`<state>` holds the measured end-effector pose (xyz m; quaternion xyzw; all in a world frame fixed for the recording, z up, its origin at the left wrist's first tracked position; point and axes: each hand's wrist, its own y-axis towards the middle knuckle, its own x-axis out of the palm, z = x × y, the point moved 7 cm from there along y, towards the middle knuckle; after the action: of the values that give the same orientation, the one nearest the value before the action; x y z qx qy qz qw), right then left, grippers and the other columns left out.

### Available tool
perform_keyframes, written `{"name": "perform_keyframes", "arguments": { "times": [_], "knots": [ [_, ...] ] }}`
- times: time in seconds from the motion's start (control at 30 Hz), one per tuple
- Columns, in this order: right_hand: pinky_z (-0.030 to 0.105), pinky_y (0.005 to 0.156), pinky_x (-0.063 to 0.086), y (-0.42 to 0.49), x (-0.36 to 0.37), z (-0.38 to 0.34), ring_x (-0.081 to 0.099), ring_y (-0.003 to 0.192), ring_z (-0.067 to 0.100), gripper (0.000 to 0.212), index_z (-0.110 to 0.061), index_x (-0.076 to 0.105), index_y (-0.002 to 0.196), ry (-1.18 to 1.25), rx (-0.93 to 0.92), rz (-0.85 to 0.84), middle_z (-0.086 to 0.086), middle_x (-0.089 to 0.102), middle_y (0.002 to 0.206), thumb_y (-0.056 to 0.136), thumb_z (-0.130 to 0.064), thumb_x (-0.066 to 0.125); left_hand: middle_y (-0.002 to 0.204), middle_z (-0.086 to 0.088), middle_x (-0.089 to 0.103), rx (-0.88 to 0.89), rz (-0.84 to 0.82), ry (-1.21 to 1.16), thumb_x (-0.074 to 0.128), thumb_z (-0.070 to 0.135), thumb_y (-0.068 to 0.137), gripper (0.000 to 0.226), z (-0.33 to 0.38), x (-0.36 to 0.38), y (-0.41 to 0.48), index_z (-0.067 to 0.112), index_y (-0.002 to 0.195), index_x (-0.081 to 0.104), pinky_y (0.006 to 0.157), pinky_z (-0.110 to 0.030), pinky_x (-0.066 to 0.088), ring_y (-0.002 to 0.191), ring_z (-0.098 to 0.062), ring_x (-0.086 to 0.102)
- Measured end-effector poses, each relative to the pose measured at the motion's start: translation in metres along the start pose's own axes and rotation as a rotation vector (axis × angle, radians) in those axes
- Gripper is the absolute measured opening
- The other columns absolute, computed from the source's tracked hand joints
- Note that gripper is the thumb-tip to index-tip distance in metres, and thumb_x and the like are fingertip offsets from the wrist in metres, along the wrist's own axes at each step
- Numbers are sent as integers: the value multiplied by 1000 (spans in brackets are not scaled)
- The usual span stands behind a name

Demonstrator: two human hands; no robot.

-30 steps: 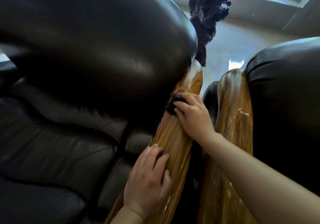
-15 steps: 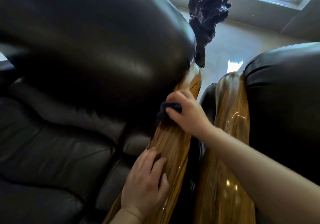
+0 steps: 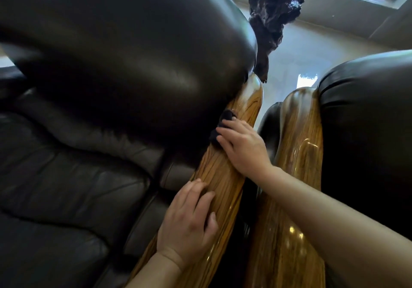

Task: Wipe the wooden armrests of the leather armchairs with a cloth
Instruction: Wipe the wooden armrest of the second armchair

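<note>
Fingers of the left hand lie spread and flat on the near stretch of the glossy, striped golden-brown wooden armrest at lower centre of the frame; they grasp nothing and only press on the wood. Further up that armrest, near the middle of the frame, the right hand presses a small, bunched dark cloth against the wood where it meets the bulging black leather back of the left armchair. The fingers are curled over the cloth, holding it to the surface.

By my reading the work is midway on this armrest: the cloth sits about two thirds of the way up, with a short rounded tip left above it. No streaks or dust show, so which parts are already wiped cannot be told. The second wooden armrest, just right of centre and beside the first, shines with highlights but has no cloth on it; it looks still to be done, though that is a guess.

Most of the cloth is hidden under the right fingers. The lower ends of both armrests run out of the bottom edge. The black leather armchair on the right is cut off by the frame. At upper centre a dark, gnarled, glossy mass rises toward a bright window; what it is cannot be made out.
</note>
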<state>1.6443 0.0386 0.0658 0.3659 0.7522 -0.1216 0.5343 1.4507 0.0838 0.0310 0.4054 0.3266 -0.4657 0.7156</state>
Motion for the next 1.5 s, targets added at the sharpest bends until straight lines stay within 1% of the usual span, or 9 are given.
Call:
{"name": "perform_keyframes", "arguments": {
  "times": [0.13,0.33,0.47,0.53,0.7,0.93,1.13,1.33,1.5],
  "knots": [
    [39,119,33,-17,0,-9,46,140,21,43,-28,64,134,-134,-288,-241,0,57,145,102,-49,45,130,-11,61,-6,-15,-6,51,30,87,37,2,-1,1,11,115,67,108,-46,44,129,-28,53],
    [43,125,19,-15,12,-11,36,147,21,36,-31,65,133,-72,94,-91,-4,52,150,103,-43,47,134,-14,58,-17,-33,-5,50,29,90,38,-1,2,-2,9,120,64,112,-46,40,132,-29,50],
    [43,124,24,-88,8,-44,41,145,20,36,-31,66,131,-50,-179,-114,-3,56,146,103,-42,47,132,-15,60,87,-21,13,52,26,91,40,7,-6,-7,7,124,64,117,-47,33,130,-29,52],
    [43,124,23,-85,3,-36,38,147,20,38,-32,62,136,-122,-208,-170,-3,53,150,104,-44,45,146,-12,50,142,-79,39,50,32,93,48,7,-5,-21,13,137,55,122,-44,22,142,-24,39],
    [40,127,8,-57,14,-40,22,153,19,39,-36,59,137,-77,166,-84,-7,44,156,105,-47,40,166,-5,16,119,-239,185,43,52,95,70,-10,5,-86,27,157,22,120,-45,11,154,-20,3],
    [45,126,17,-123,17,-66,28,151,18,40,-41,55,138,-193,-336,-286,-6,45,155,104,-52,38,165,-5,21,90,-245,149,46,50,92,72,-12,6,-95,25,156,25,121,-51,16,154,-21,7],
    [46,126,12,-63,18,-49,26,151,26,38,-35,60,136,-164,200,-36,-3,47,154,104,-45,42,166,-3,18,94,-216,123,48,49,91,72,-13,5,-96,27,156,26,122,-51,13,154,-21,7],
    [49,125,19,-126,27,-72,31,150,23,37,-39,57,136,-221,-349,-218,-2,47,154,105,-47,41,164,-5,23,113,-234,107,50,48,89,70,-14,7,-97,34,154,30,121,-53,15,154,-24,9],
    [51,123,23,-57,11,-8,22,152,28,40,-39,55,139,-73,120,-37,0,39,159,102,-51,44,165,-2,20,116,-204,72,51,48,90,68,-14,6,-98,43,153,26,120,-53,14,154,-24,9]
  ]
}}
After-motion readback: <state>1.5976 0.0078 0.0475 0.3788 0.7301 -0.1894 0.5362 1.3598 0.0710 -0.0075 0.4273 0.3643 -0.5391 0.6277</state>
